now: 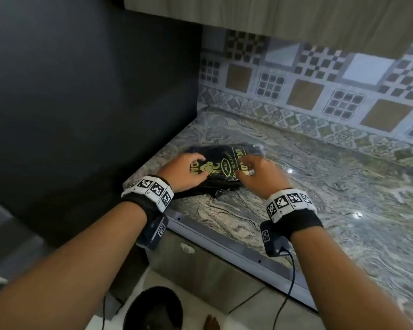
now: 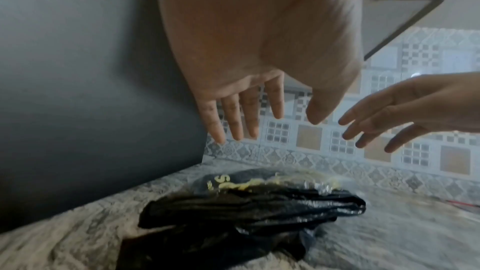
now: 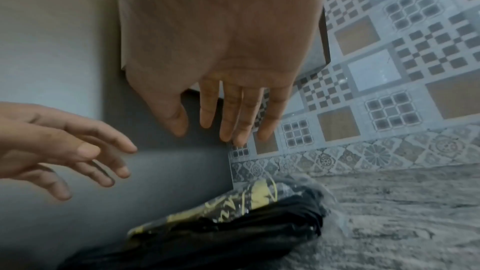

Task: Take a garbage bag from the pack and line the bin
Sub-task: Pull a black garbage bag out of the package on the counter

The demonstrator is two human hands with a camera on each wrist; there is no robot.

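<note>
The pack of garbage bags lies on the marbled counter near its left end: black folded bags in a clear wrapper with gold print. Black plastic spills from its near end. My left hand hovers over the pack's left part and my right hand over its right part. In the wrist views both the left hand and the right hand have straight, spread fingers above the pack, holding nothing. A black round bin stands on the floor below the counter edge.
A dark panel rises directly left of the pack. A patterned tile backsplash runs behind the counter, with a cabinet overhead. The counter stretches bare to the right. A bare foot is beside the bin.
</note>
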